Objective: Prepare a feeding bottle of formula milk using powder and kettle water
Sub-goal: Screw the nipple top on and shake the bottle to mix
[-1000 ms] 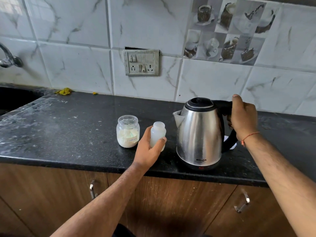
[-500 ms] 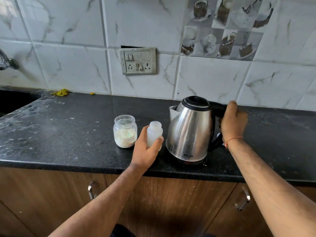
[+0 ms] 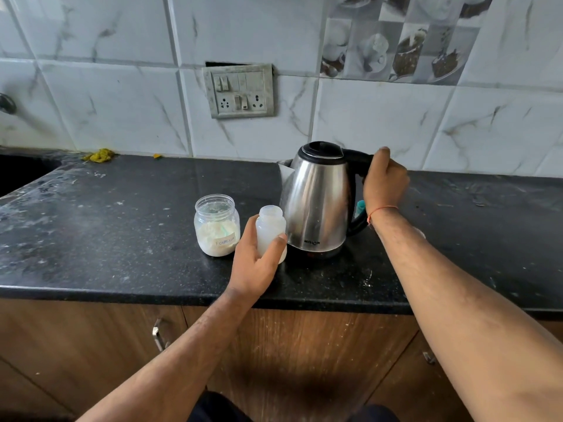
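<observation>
A steel kettle with a black lid is tilted, its spout leaning left toward a small translucent feeding bottle with an open top. My right hand grips the kettle's black handle. My left hand holds the bottle upright on the black counter, fingers curled round its lower half. Just left of the bottle stands an open clear jar of white powder labelled "Formula". A teal object peeks out behind the kettle handle.
The counter's front edge runs above wooden cabinet doors with metal handles. A dark sink lies at the far left. A yellow scrap sits by the tiled wall. A switch and socket plate is on the wall.
My right hand has tipped the kettle leftward, its base lifting on the right, spout closing in on the bottle. My left hand keeps holding the bottle in place.
</observation>
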